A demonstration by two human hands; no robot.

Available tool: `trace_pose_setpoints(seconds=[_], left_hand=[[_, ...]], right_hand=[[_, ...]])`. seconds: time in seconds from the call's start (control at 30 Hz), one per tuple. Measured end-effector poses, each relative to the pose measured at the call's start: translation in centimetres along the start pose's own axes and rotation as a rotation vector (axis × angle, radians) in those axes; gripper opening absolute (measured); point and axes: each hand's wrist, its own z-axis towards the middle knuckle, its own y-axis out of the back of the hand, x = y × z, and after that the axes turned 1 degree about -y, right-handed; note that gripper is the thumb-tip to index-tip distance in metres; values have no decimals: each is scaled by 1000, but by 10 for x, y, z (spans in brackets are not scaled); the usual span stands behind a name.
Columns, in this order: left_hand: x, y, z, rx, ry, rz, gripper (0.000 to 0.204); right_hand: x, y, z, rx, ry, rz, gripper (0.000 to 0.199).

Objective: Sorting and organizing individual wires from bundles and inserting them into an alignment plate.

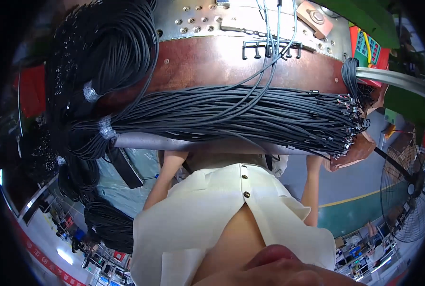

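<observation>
Both hands hidden past the worktop [198, 64] edge; we cannot tell either grip's state. Best, we judge, to draw black cables [198, 107] singly, keeping tips [349, 125] untangled.

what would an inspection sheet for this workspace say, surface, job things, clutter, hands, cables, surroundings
Surface: reddish-brown bench, metal plate with holes beyond it
Job's things: cable bundle along the bench's near side, clear wrap around its left part
Clutter: brown piece by the bundle's right end, material unclear
Hands: left hand and right hand out of sight; left forearm and right forearm disappear at the bench's near edge
Cables: looped coil at upper left; a few strands cross the bundle toward the black rack
Surroundings: fan at right
</observation>
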Motion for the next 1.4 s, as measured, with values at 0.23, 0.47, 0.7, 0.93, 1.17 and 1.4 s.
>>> trace_pose_setpoints(seconds=[0.23,0.47,0.7,0.93,1.17,1.4], left_hand=[[9,-25,4,-237,-77,9,37],[13,-27,14,-282,-161,188,32],[-43,94,-15,117,-9,-235,36],[-85,153,0,294,-552,-906,40],[-136,147,36,-321,-941,-78,64],[-39,180,70,-470,-525,175,82]], right_hand=[[28,18,12,-63,-224,406,39],[28,22,21,-5,-233,260,46],[-6,140,54,-42,-421,323,25],[162,188,178,-9,420,53,35],[315,140,205,626,658,599,47],[283,133,167,255,745,-111,87]])
